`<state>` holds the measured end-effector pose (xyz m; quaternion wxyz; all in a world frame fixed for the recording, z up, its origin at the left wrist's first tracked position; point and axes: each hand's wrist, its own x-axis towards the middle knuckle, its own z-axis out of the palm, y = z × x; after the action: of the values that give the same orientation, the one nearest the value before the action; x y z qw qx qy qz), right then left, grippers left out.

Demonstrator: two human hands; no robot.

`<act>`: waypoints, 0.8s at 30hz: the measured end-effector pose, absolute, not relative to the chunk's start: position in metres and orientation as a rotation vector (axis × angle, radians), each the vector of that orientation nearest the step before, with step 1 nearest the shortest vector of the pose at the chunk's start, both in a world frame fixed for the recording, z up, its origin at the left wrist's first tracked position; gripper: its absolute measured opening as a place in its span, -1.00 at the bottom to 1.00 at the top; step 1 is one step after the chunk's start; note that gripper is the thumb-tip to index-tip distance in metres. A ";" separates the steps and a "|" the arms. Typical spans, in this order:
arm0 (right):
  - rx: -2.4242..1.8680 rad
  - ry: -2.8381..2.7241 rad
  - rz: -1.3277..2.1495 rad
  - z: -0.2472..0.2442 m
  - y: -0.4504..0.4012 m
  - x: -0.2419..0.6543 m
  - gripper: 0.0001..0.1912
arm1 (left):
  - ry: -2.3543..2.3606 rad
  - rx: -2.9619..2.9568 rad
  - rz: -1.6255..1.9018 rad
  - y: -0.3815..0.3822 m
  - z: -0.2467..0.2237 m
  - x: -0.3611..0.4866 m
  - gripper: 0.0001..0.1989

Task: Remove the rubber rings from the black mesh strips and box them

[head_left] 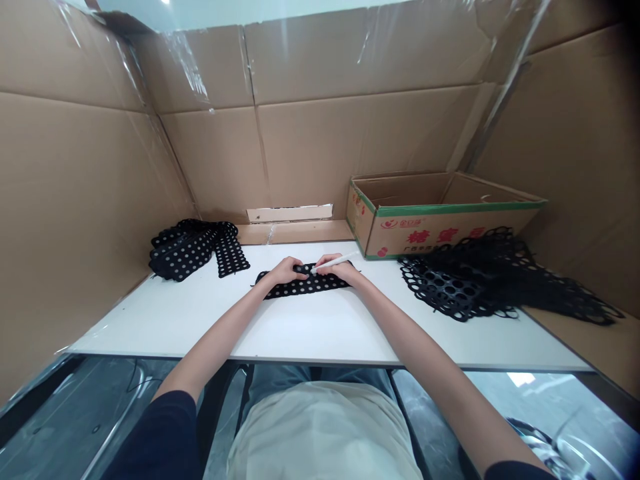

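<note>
Black dotted strip (309,287), one, pinched in left hand (285,272); white pen-like tool (336,262), gripped in right hand (343,270); possible fault: slipping tip, from slack strip.

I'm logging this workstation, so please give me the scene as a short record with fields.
Left hand: the left hand touches a black dotted strip; whether it pinches it is unclear
Right hand: the right hand holds a slim white tool, its tip pointing toward the left hand
Surface: white table, strip lying across its middle
Table's left: a heap of black dotted material
Table's right: a spread of black netting, in front of an open cardboard box with green edging
Surroundings: tall cardboard walls
</note>
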<state>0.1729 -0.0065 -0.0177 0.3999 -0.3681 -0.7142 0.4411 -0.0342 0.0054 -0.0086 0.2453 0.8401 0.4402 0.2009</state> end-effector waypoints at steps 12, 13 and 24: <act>-0.918 -1.993 0.862 -0.015 -0.011 0.171 -0.88 | 1.187 2.426 0.669 0.003 -0.017 -0.031 -0.79; -0.931 -2.003 0.857 -0.014 -0.011 0.170 -0.89 | 1.193 2.438 0.682 0.002 -0.018 -0.030 -0.80; -0.916 -2.078 0.841 -0.012 -0.006 0.156 -0.89 | 1.177 2.556 0.717 0.000 -0.023 -0.028 -0.80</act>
<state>0.1556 -0.0063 -0.0122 0.3525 -0.3539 -0.8031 0.3249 -0.0282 -0.0003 -0.0229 0.1185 0.8741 0.4023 0.2451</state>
